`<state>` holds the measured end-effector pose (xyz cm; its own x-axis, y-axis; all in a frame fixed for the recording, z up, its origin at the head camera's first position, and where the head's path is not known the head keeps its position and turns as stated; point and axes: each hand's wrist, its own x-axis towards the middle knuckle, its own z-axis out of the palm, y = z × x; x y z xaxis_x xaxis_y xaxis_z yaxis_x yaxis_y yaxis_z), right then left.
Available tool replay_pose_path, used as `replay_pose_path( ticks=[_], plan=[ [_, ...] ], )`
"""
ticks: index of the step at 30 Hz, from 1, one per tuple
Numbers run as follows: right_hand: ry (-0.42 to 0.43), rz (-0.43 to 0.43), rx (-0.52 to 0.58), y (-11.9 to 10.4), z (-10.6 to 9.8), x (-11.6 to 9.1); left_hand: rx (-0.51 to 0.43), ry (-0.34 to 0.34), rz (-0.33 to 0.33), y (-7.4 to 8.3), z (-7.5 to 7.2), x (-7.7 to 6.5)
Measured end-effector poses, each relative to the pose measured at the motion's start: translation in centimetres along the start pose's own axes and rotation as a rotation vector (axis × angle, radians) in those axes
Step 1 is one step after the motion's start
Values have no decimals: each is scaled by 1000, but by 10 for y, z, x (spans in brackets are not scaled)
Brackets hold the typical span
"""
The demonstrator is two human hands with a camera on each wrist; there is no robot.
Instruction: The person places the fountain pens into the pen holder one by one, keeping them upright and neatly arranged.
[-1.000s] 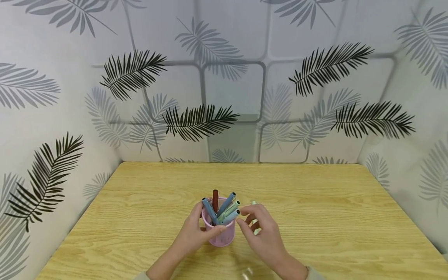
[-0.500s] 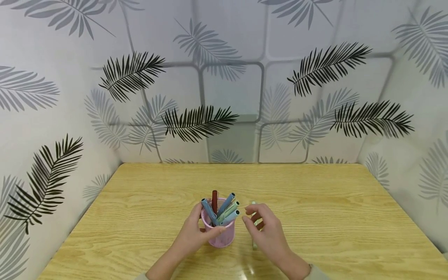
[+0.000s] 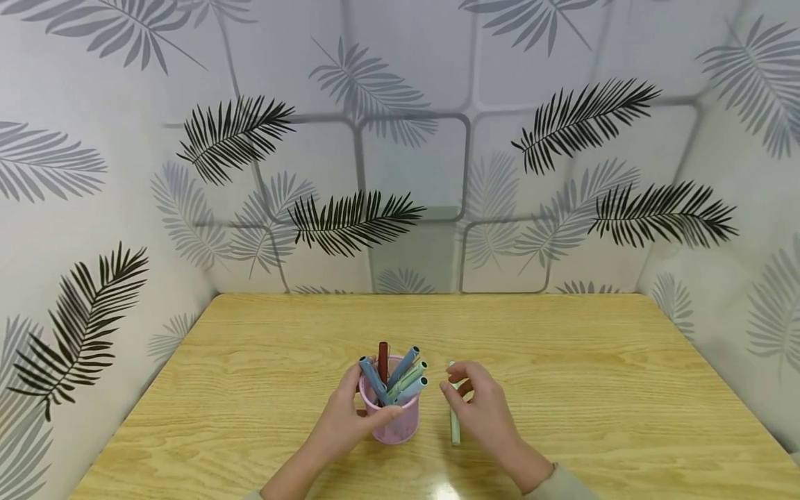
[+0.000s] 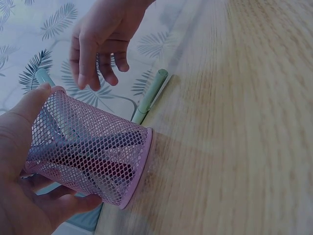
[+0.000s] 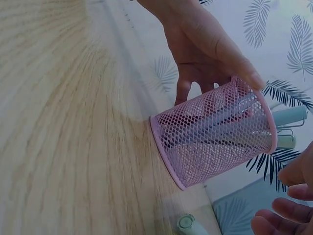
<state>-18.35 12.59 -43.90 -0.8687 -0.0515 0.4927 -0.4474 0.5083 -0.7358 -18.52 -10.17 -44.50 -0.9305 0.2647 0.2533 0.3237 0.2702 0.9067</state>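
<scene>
A pink mesh pen cup (image 3: 400, 425) stands on the table, gripped by my left hand (image 3: 340, 420) with the thumb along the near side of its rim. Several pens lean in it: a dark red pen (image 3: 383, 358), two blue ones, a green pen (image 3: 414, 376) and a light blue pen (image 3: 412, 389). To the cup's right, another light green pen (image 3: 455, 427) lies on the tabletop, partly hidden by my right hand (image 3: 484, 410). That hand hovers over it with loosely bent fingers, thumb and forefinger apart. The left wrist view shows nothing between its fingers.
The wood-grain table (image 3: 281, 361) reaches back to a wall (image 3: 412, 167) printed with feather-like leaves, with similar walls at left and right. A bright light reflection lies on the near part of the tabletop.
My right hand has drawn away from the cup's rim to the right, and more of the lying green pen shows. My left hand keeps its grip on the cup.
</scene>
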Motion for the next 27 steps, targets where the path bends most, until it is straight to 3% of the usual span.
replay_pose_path(
  ticks=[27],
  plan=[
    [-154,347,-141,27,8,14,-12,-12,-26,3,-1,-1]
  ],
)
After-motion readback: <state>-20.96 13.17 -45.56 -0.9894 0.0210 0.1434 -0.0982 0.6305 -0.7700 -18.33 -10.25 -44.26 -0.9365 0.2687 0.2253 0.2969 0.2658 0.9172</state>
